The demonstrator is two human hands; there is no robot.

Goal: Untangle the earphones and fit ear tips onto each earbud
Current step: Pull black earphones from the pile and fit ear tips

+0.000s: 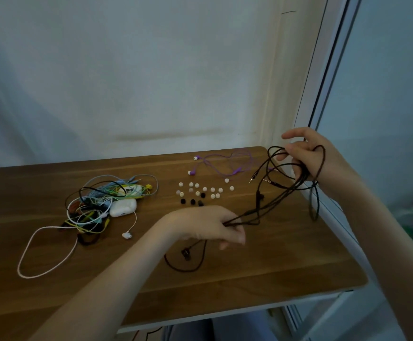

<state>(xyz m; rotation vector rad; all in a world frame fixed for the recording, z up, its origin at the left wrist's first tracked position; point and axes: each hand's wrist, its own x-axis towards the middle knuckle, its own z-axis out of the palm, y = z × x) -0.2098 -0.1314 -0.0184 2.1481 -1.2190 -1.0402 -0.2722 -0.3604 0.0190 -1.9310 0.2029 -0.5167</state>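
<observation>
A dark brown earphone cable (278, 196) stretches in several loops between my two hands above the wooden table (249, 271). My left hand (210, 225) grips one bunch of its strands low over the table. My right hand (306, 153) holds the other loops raised at the table's right edge. One brown earbud (185, 254) and a cable loop lie on the table under my left hand. Two jack plugs (256, 178) dangle near the right hand. White and black ear tips (200, 191) are scattered mid-table. Purple earphones (225, 163) lie untangled at the back.
A tangled pile of coloured earphones (97, 205) with a white earbud case (123, 207) sits at the left, and a white cable loop (45, 252) trails toward the front. The wall stands close behind; a window frame (323, 94) runs along the right edge.
</observation>
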